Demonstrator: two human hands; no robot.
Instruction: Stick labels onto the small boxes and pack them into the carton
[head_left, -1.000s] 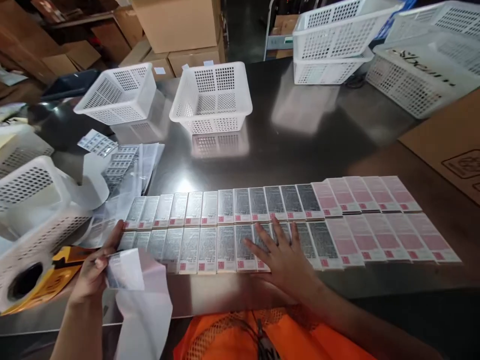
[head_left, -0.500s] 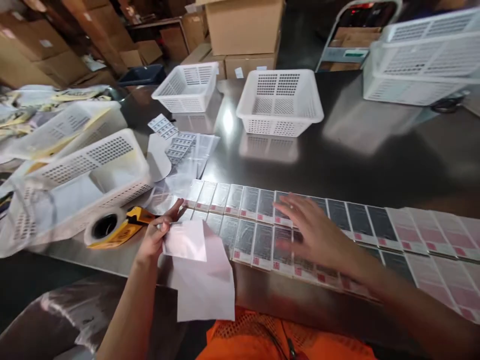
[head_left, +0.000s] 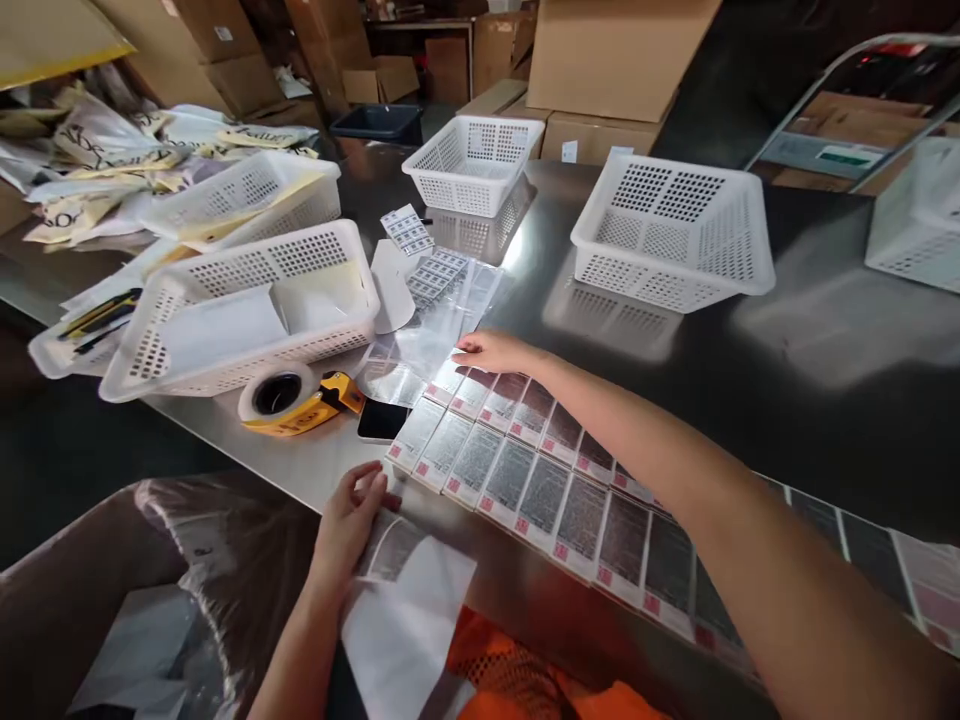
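At frame centre, the open right hand [head_left: 491,351] is touching the packet rows [head_left: 517,470]; lower left, the left hand [head_left: 351,522] is pinching a white sheet [head_left: 405,620].

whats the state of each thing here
left hand: holding a white sheet
right hand: flat on the far end of the rows of packets
square basket: upright, nothing visible inside
tape dispenser: lying on the table
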